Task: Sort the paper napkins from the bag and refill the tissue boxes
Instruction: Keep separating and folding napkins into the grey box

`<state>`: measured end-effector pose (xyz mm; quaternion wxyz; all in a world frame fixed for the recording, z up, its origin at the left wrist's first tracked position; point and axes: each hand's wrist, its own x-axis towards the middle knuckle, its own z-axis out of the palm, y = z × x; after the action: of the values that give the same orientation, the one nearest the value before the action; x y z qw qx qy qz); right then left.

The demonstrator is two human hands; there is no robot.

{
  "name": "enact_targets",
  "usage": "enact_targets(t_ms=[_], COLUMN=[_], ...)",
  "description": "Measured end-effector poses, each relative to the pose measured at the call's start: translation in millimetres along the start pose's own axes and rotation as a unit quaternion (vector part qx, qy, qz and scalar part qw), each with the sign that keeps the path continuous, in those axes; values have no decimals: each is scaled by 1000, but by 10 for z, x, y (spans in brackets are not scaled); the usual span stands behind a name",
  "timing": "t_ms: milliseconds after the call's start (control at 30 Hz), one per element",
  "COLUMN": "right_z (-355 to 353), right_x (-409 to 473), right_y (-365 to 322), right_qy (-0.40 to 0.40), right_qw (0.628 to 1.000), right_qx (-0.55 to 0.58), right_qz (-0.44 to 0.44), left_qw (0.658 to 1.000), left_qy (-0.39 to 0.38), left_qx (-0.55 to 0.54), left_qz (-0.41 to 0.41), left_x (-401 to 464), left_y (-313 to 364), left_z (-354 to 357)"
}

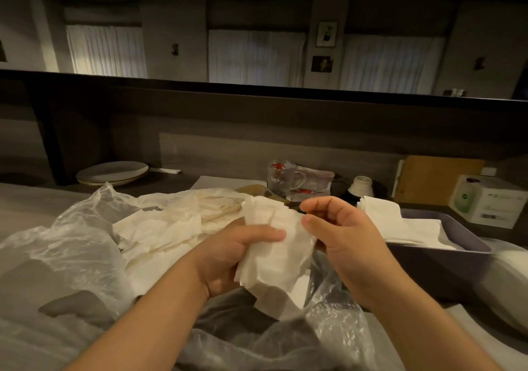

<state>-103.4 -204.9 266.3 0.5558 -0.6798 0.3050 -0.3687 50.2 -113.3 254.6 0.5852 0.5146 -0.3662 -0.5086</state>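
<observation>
Clutched in the left hand [228, 259] is a small wad of napkins [274, 253], thumb pressed across the top sheet and fingers curled behind it, held up above the open plastic bag [71, 245]. Just beside it the right hand [343, 242] has its thumb and forefinger curled toward the edge of that wad, as if to peel one sheet away, though I cannot tell whether they have hold of the paper or are only touching it. Plenty more napkins lie in a loose, jumbled heap [171, 227] inside the mouth of the bag, some creased and yellowish, so the sorting looks far from over. To the right stands a dark tissue box [445, 259] with its top open, and a layer of flat white napkins [400, 224] already sits inside, rising above the far rim. I would judge that box to be partly filled, perhaps well on its way, with the heap in the bag left to go through. Behind, on the counter, are a stack of plates [113, 172], a glass mug [283, 177] and a white carton [488, 202]; no second tissue box is clearly visible from here.
</observation>
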Motion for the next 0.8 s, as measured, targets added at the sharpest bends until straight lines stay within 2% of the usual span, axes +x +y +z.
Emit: enact_targets(t_ms=[133,233,267,333,400,467,600,700,800], right_z=[-34,-57,-73,-140,-163,-113,23,46,59], right_x=[-2,6,0,-16,-59,-81,-68,-28,30], right_y=[24,-1,-25,-69,-112,-88,15,109,229], right_qy=[-21,-60,-83,-147,-189,-172,-92,-42,-4], right_qw=[998,984,985,988,980,985,994,988,967], right_qx=[-65,-164,-144,-23,55,15,-57,-141,-229], right_qz=[4,23,34,44,18,-11,7,-44,-114], left_qw=[994,998,999,996,991,990,990,984,979], left_qy=[59,43,36,17,-6,-27,-32,-69,-111], left_qx=[90,47,4,-85,-130,-129,-116,-147,-153], left_qz=[13,10,6,-13,-35,-44,-70,-79,-71], left_x=[42,26,11,-6,-10,3,44,90,88], left_y=[-72,-42,-20,5,8,-43,-116,-157,-183], left_z=[28,57,76,79,94,102,92,31,11])
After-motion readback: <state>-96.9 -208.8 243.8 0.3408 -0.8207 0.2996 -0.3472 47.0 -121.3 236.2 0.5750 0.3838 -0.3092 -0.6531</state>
